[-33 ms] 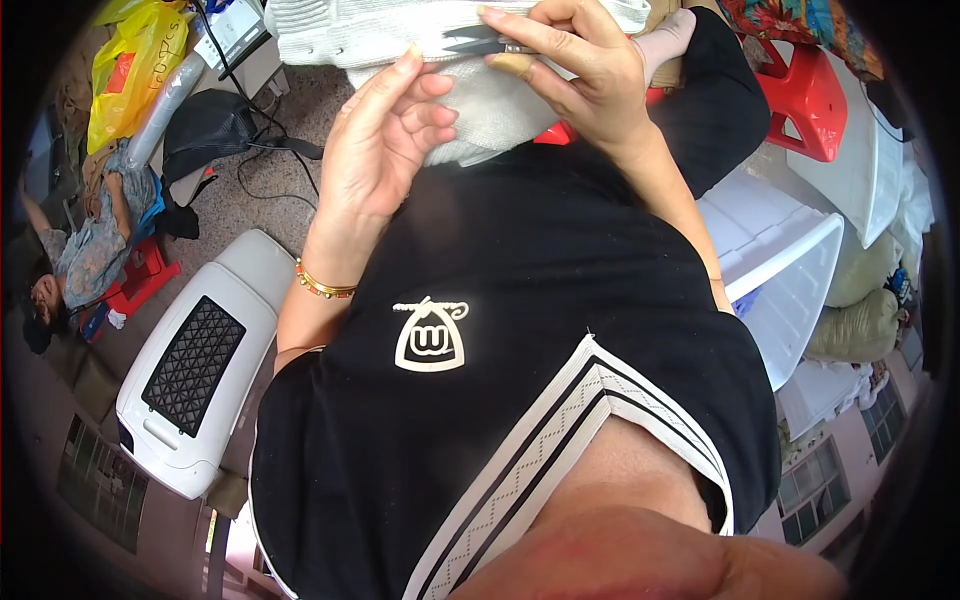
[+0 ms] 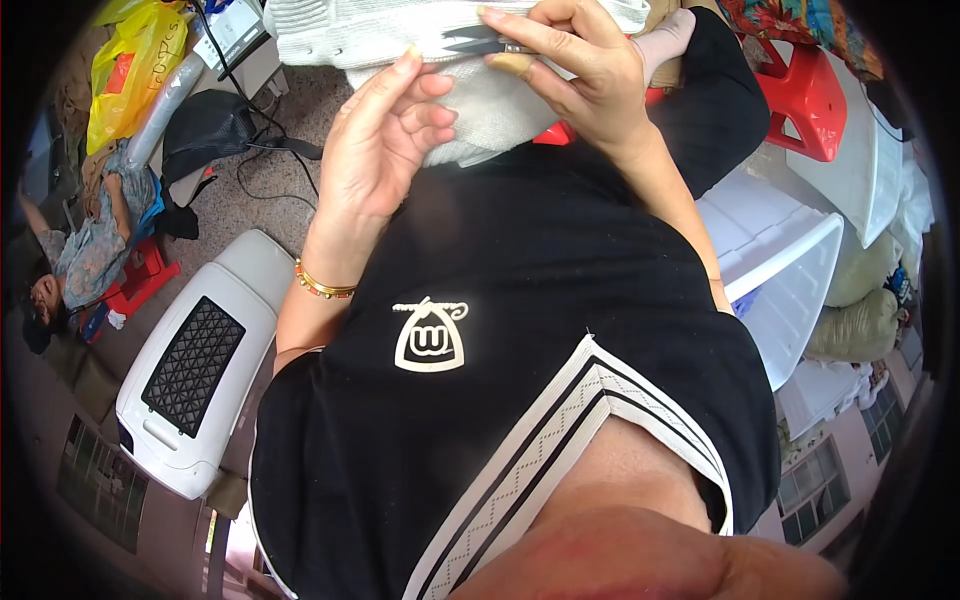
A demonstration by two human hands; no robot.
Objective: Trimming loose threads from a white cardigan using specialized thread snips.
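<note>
A white knitted garment [image 2: 390, 32] with a ribbed part lies across my lap at the top. My right hand [image 2: 600, 85] holds small thread snips between thumb and fingers. Their dark, pointed blades [image 2: 478, 43] point left over the knit and stand slightly apart. A tan wrap or cover shows on one of that hand's digits. To the left, my left hand [image 2: 375, 135] has its palm up and its thumb tip against the garment's edge. Its other fingers are loosely curled. Whatever sits under the thumb tip is hidden or too small to see.
A white plastic tub [image 2: 775, 260] stands at my right, below a red stool [image 2: 810, 105]. On the left are a white machine with a black grille [image 2: 195, 365], a black mesh bag [image 2: 210, 130], cables and a yellow bag [image 2: 135, 75]. Another person [image 2: 100, 240] is at the far left.
</note>
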